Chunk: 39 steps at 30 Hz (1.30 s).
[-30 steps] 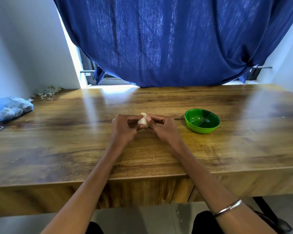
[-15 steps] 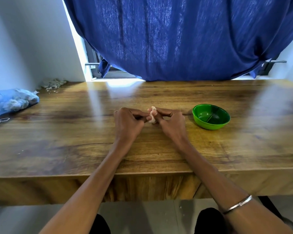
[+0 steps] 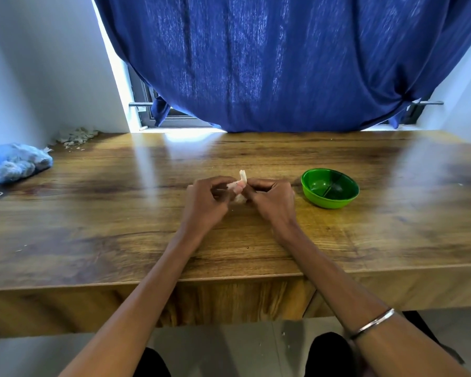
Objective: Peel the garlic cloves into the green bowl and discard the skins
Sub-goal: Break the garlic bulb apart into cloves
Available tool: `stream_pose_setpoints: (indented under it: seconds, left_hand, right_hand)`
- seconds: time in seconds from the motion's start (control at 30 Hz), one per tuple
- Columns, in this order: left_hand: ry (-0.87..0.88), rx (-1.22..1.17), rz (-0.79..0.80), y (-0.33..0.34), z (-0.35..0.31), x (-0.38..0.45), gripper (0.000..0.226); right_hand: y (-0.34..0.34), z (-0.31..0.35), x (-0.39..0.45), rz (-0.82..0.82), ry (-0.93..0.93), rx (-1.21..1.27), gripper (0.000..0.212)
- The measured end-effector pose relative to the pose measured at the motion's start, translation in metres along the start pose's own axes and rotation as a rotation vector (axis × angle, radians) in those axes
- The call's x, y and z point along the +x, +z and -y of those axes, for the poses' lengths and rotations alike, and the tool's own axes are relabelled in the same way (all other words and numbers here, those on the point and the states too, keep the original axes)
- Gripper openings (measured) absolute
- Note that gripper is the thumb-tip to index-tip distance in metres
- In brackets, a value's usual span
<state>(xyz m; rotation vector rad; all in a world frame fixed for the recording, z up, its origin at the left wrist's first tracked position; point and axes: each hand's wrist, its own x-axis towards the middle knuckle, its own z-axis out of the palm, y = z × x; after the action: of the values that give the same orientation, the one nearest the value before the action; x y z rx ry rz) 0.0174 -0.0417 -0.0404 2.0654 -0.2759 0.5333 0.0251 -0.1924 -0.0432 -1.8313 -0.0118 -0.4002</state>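
Observation:
A pale garlic clove (image 3: 239, 195) with papery skin (image 3: 242, 177) sticking up sits between my two hands at the middle of the wooden table (image 3: 120, 213). My right hand (image 3: 269, 198) pinches the clove with curled fingers. My left hand (image 3: 207, 202) has its fingers curled at the clove's left side and pinches a strip of the skin. The green bowl (image 3: 330, 191) stands on the table just right of my right hand, and I see no cloves in it.
A blue plastic bag (image 3: 14, 164) with pale lumps inside lies at the table's left edge. A heap of dry skins (image 3: 75, 136) sits in the far left corner. A blue curtain (image 3: 283, 63) hangs behind the table.
My hands have stayed together at the clove. A strip of skin has lifted and now sticks up above my fingers. The camera view has shifted slightly.

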Motion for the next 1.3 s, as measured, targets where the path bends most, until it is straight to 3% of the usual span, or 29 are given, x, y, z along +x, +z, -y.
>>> stream_pose_setpoints:
  seconds: [0.07,0.27,0.37,0.57,0.9,1.13,1.3]
  left_hand:
    - [-0.017,0.025,0.059,0.002,-0.001,-0.001,0.029]
    - [-0.071,-0.022,-0.072,0.004,-0.012,-0.003,0.032]
    - [-0.180,-0.086,-0.099,0.007,-0.013,-0.002,0.035]
    - [-0.500,-0.590,-0.049,0.005,-0.012,0.002,0.025]
    - [-0.534,-0.598,-0.070,0.009,0.003,0.007,0.032]
    - [-0.575,-0.772,-0.205,0.003,-0.003,0.006,0.019]
    - [-0.552,-0.742,-0.250,0.001,0.004,0.008,0.018]
  right_hand:
    - [0.000,0.000,0.000,-0.002,0.014,-0.007,0.026]
    - [0.000,0.000,0.000,-0.030,0.060,0.066,0.030]
    - [0.003,-0.001,0.002,-0.081,0.095,0.074,0.028]
    - [0.002,0.002,0.001,-0.092,0.130,0.189,0.020]
    - [0.007,-0.006,-0.003,-0.082,-0.081,-0.151,0.023]
    - [0.001,-0.011,-0.003,-0.094,-0.161,-0.370,0.016]
    - [0.002,-0.008,-0.005,0.001,-0.205,-0.451,0.023]
